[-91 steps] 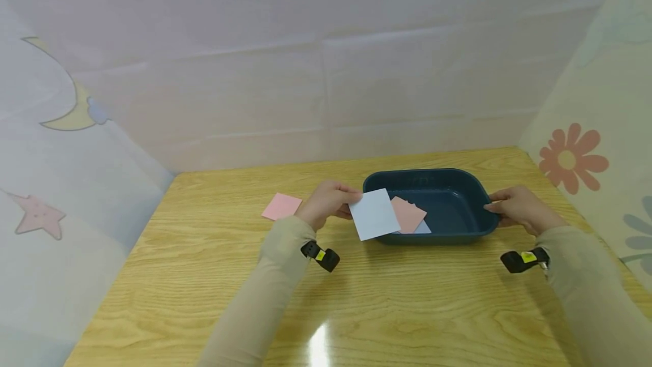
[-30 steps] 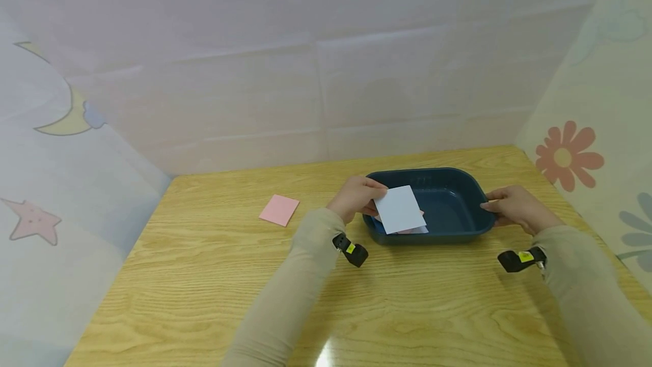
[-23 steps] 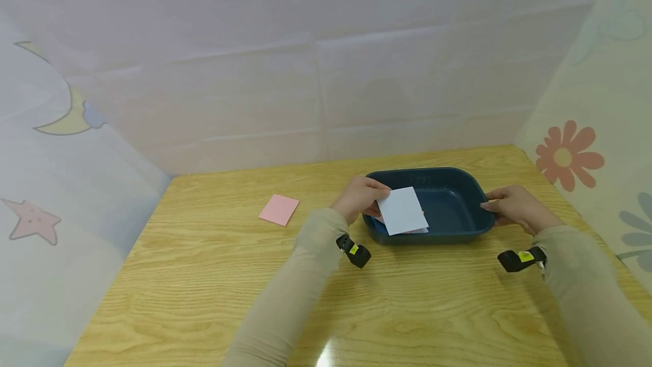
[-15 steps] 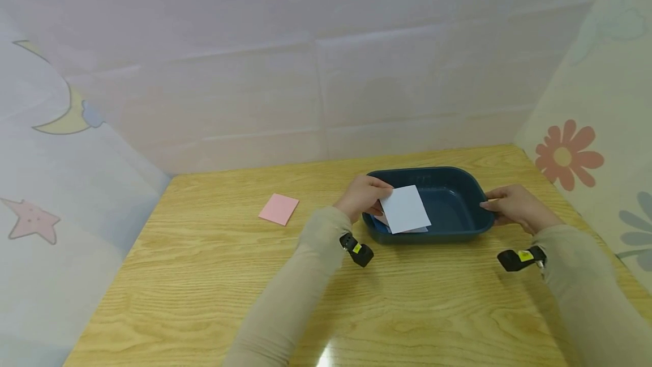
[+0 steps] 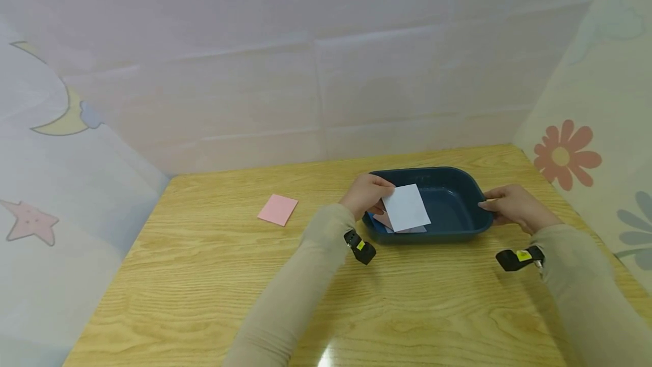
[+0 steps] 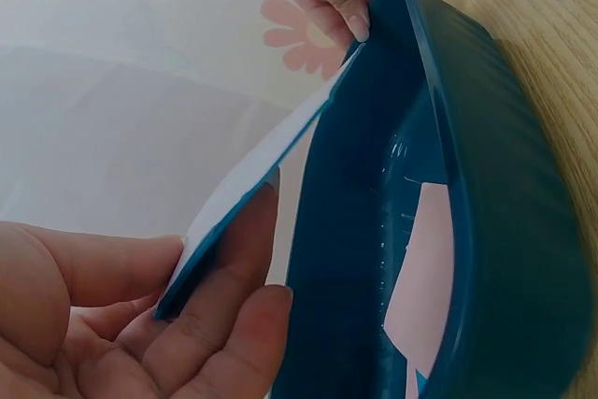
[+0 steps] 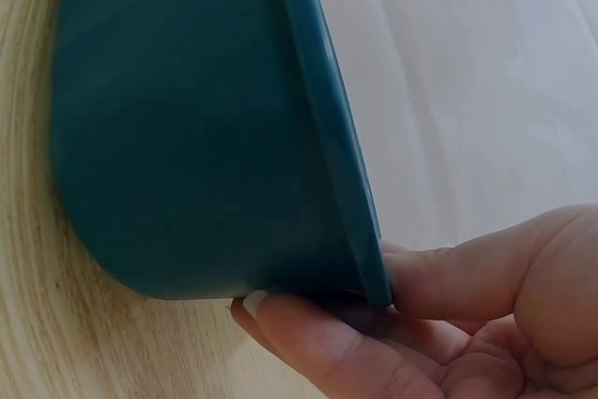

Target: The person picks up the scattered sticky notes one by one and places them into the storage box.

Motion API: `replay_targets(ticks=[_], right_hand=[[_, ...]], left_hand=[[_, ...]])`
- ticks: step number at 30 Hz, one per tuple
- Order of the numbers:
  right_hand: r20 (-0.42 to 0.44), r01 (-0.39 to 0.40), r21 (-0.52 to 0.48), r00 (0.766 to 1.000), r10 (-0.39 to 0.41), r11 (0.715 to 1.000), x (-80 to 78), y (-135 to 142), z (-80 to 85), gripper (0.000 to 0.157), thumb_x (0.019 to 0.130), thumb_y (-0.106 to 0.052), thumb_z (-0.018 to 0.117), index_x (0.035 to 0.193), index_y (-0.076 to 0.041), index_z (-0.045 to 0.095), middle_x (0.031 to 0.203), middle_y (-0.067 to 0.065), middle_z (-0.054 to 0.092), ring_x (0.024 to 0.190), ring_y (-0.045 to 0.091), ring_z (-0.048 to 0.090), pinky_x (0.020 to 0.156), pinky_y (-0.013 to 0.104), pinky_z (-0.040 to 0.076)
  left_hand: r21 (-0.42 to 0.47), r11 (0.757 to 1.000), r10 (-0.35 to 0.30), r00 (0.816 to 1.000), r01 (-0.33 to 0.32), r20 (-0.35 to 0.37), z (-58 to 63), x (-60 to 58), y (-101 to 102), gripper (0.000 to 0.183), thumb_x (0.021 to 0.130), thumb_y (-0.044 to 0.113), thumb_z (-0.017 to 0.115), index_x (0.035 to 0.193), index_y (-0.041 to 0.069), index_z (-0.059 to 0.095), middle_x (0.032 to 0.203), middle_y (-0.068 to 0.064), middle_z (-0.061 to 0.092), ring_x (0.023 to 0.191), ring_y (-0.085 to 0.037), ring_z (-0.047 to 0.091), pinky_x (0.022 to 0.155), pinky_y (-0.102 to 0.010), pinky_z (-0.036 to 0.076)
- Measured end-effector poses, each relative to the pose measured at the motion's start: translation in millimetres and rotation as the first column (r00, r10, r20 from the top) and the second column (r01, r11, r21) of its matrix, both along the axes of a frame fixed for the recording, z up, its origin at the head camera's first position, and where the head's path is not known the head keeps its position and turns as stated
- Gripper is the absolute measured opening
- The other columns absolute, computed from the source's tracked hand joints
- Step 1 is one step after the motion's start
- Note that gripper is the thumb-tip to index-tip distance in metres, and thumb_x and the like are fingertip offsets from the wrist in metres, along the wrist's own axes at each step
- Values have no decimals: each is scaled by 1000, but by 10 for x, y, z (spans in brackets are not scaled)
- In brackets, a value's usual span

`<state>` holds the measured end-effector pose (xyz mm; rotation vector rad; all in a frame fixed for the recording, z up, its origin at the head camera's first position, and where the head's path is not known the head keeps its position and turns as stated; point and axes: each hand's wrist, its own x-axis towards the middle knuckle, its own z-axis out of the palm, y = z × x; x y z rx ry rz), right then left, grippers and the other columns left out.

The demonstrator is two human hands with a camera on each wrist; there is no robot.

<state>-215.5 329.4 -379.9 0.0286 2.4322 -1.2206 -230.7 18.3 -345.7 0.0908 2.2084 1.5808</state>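
My left hand (image 5: pixel 364 192) pinches a corner of a white paper square (image 5: pixel 406 207) between thumb and fingers. The square is tilted above the left part of a dark blue plastic basin (image 5: pixel 455 211). In the left wrist view its edge and underside look blue. Under it, pink paper (image 6: pixel 425 277) lies inside the basin, partly hidden, with a pale sheet (image 5: pixel 415 229) showing below. My right hand (image 5: pixel 517 207) grips the basin's right end, the thumb on the rim (image 7: pixel 378 273) and the fingers against the outer wall.
A pink paper square (image 5: pixel 278 209) lies on the wooden table (image 5: pixel 204 276), left of the basin. Behind stands a pale cloth wall (image 5: pixel 254 101). A wall with a printed flower (image 5: pixel 567 154) is close on the right.
My left hand has carried the white square rightward from the basin's left rim to over its inside, covering most of the pink paper there. My right hand keeps its grip on the basin.
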Motion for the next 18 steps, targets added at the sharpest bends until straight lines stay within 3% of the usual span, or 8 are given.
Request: replay_targets(ticks=[8, 18], right_hand=[[0, -2, 6, 1000, 2, 1000, -4, 1, 0, 56, 103, -7, 46, 139, 26, 20, 124, 41, 50, 81, 16, 68, 75, 36, 57], [2, 3, 2, 1000, -3, 1000, -3, -1, 1, 56, 102, -7, 47, 138, 26, 21, 112, 33, 61, 78, 15, 68, 75, 37, 57]], left_hand=[[-20, 1000, -5, 1000, 5, -9, -14, -33, 51, 25, 98, 11, 59, 117, -2, 68, 90, -10, 68, 57, -17, 58, 66, -37, 57], [-36, 999, 4, 1000, -4, -1, -24, -67, 140, 23, 97, 12, 61, 115, 0, 70, 90, -9, 69, 60, -19, 62, 55, -28, 50]])
